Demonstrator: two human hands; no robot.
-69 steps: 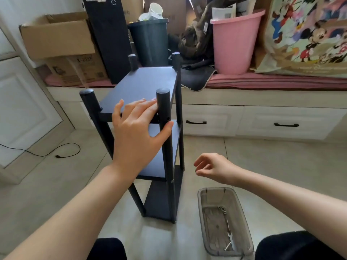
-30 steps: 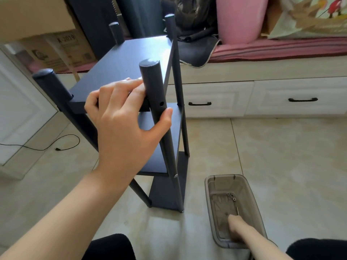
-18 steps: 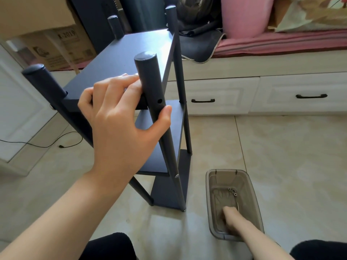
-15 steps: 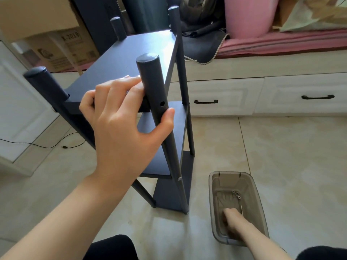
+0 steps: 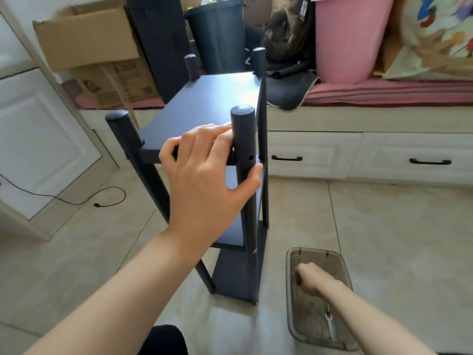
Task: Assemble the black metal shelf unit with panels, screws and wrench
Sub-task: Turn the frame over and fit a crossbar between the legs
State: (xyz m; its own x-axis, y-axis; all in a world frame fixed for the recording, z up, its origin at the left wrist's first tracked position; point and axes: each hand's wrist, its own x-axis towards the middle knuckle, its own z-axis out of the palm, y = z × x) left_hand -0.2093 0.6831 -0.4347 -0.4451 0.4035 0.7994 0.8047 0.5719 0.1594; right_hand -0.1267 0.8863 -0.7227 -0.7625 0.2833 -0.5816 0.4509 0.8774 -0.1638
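Left hand [image 5: 204, 180] grips the shelf unit [image 5: 212, 103] front post; right hand [image 5: 311, 276], now lifted, curls inside the tray [image 5: 343, 267] beside it, contents unclear.

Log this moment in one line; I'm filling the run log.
left hand: holds shelf top | right hand: in parts tray, grip unclear | wrench: in tray

Left hand [image 5: 204, 185] is gripping the near edge of the top panel of the black three-tier metal shelf unit [image 5: 204, 103], thumb pressing the front right post. Right hand [image 5: 311, 278] is reaching into the clear plastic rectangular tray [image 5: 343, 267] on the beige tiled floor [image 5: 384, 226], fingers curled; small silver wrench [image 5: 329, 320] is lying inside.
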